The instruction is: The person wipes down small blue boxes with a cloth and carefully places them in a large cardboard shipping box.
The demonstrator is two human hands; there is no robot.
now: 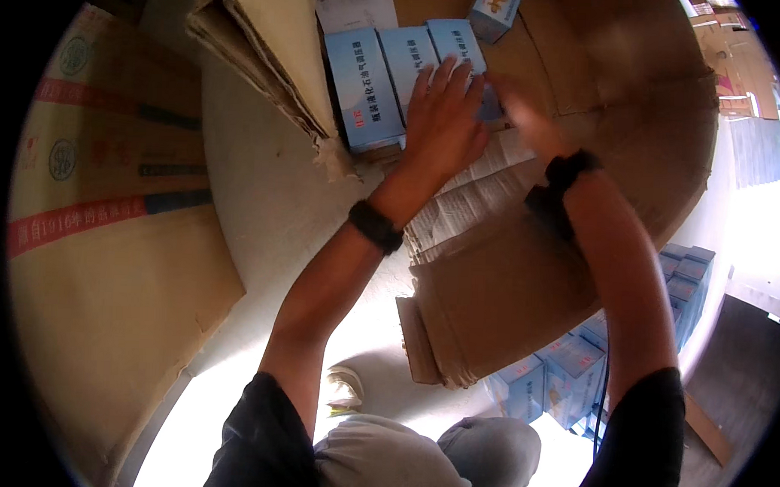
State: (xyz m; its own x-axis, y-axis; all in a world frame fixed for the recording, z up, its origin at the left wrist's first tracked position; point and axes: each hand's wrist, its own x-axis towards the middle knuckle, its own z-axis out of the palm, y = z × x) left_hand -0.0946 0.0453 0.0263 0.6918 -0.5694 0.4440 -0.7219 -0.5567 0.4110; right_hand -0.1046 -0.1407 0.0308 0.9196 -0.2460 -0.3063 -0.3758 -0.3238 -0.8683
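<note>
Fingers [441, 82] on boxes [358, 83] amid cardboard [533, 72]

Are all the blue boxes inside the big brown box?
No, a row of blue boxes lies in the open carton, but a blue stack stands outside it, at the lower right.

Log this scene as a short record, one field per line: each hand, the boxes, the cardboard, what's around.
Left hand: fingers extended over the row of blue boxes
Right hand: blurred, by the row's right end; grip unclear
Row: at least three boxes, side by side
Separate box: blue and white, beyond the row
Brown cardboard: opened out, flap toward the person
Lower right: more blue boxes
Wrists: black band on each
</note>
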